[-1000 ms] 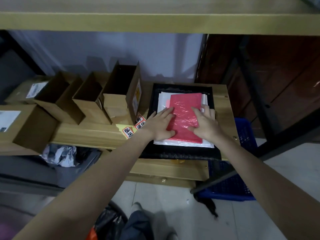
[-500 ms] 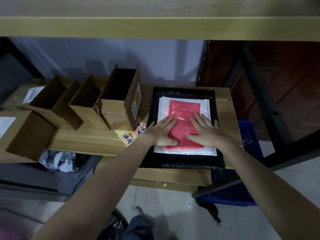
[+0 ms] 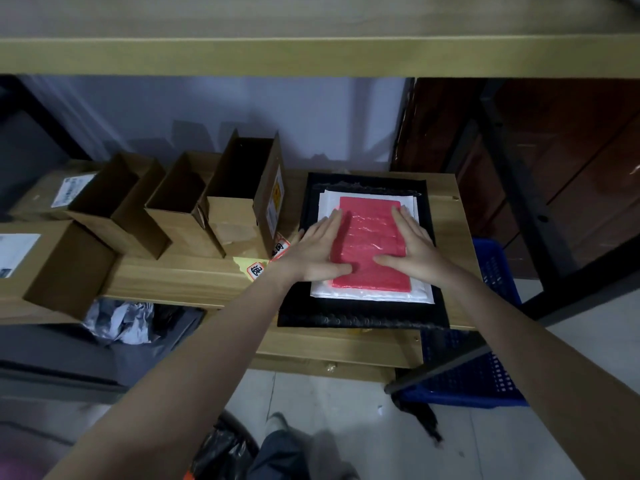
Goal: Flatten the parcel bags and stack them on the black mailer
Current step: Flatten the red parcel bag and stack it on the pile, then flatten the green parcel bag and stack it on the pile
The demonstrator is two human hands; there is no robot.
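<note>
Both hands (image 3: 367,252) lie flat, fingers straight, on red bag (image 3: 370,237).

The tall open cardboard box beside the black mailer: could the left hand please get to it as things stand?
Probably yes. The left hand presses flat on the red plastic parcel bag, holding nothing, and the tall open cardboard box stands just to its left on the wooden shelf, with only small stickers between.
</note>
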